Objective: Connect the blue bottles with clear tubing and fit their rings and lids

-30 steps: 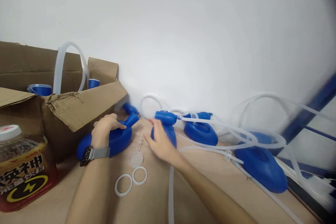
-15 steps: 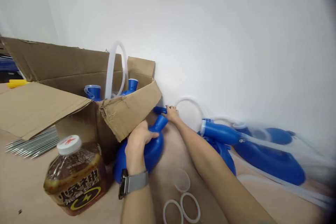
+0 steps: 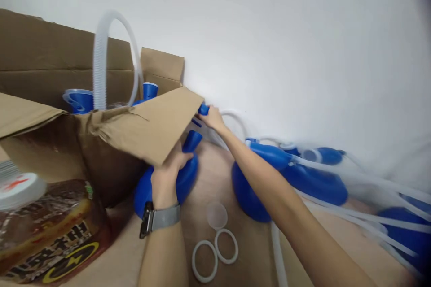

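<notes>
My left hand (image 3: 170,170), wearing a watch, is closed on a rounded blue plastic bottle (image 3: 190,177) standing beside the cardboard box (image 3: 141,130). The bottle's flared neck (image 3: 192,141) tilts up to the right, and my fingers are partly hidden behind the box flap. Farther back, my right hand (image 3: 213,119) grips a blue tubular plastic piece (image 3: 203,109) by the flap's edge. Part of that piece is hidden by the flap. A translucent hose (image 3: 235,119) loops behind my right wrist. Whether it joins the held piece, I cannot tell.
More blue bottles (image 3: 249,193) with white hoses (image 3: 336,170) lie to the right along the wall. Two white rings (image 3: 204,261) and a translucent disc (image 3: 217,215) lie in front. A jug of brown liquid (image 3: 57,233) stands left; an upright hose (image 3: 100,67) rises from the box.
My right hand has lifted the blue tubular piece higher, to the flap's edge. My left hand stays on the bottle. The view has come nearer the box and jug.
</notes>
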A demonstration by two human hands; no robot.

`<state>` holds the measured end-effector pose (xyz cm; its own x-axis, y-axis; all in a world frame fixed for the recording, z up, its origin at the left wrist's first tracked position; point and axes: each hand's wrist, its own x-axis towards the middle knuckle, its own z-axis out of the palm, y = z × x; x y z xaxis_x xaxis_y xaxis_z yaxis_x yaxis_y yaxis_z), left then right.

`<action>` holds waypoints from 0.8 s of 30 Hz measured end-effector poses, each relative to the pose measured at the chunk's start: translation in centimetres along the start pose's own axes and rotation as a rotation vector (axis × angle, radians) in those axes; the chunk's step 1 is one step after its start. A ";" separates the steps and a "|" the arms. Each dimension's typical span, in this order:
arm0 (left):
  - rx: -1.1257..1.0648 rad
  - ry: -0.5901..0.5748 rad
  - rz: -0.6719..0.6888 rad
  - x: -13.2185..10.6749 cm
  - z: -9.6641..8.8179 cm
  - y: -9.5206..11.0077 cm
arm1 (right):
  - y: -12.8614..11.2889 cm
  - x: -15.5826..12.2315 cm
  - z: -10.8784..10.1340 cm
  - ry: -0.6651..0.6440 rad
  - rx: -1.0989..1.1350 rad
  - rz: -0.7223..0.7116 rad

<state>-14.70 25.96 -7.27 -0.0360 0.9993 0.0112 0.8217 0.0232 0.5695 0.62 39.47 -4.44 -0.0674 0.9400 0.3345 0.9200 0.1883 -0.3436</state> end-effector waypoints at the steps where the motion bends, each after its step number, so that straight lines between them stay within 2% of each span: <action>1: 0.017 0.003 0.000 -0.3 -0.1 1.2 | 0.2 -0.9 -2.9 0.024 0.010 -0.017; 2: 0.039 0.010 0.002 -0.9 -0.3 2.6 | 0.5 -2.4 -5.9 0.068 0.020 -0.043; 4: 0.094 0.027 0.042 -2.5 -0.7 5.6 | 1.4 -7.0 -12.2 0.174 0.041 -0.189; 5: 0.123 0.033 0.078 -3.5 -1.0 7.0 | 2.0 -10.1 -15.1 0.210 0.018 -0.237; 7: 0.175 0.017 0.175 -6.0 -1.6 9.6 | 3.5 -17.2 -20.3 0.258 -0.104 -0.244; 9: 0.186 -0.040 0.318 -8.7 -1.9 11.4 | 5.6 -24.4 -24.2 0.287 -0.191 -0.168; 11: 0.167 -0.113 0.512 -11.2 -1.5 12.8 | 8.9 -31.0 -26.4 0.341 -0.184 -0.056; 14: 0.146 -0.272 0.839 -14.5 0.6 14.9 | 15.9 -38.9 -26.5 0.330 -0.079 0.218; 16: 0.159 -0.416 1.036 -16.1 3.0 16.4 | 20.8 -42.9 -24.8 0.251 0.042 0.396; 18: 0.171 -0.558 1.205 -17.3 5.6 17.9 | 24.8 -46.3 -22.4 0.240 0.121 0.519; 21: 0.174 -0.652 1.424 -18.6 9.1 19.9 | 28.3 -49.9 -18.9 0.276 0.142 0.593; 24: 0.222 -0.593 1.576 -19.4 11.3 20.9 | 29.2 -51.6 -17.0 0.238 0.135 0.652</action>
<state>9.64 7.35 -4.90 0.9926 -0.0733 0.0966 -0.0906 -0.9778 0.1888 37.51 -8.37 -16.84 0.5813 0.7885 0.2010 0.6872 -0.3434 -0.6402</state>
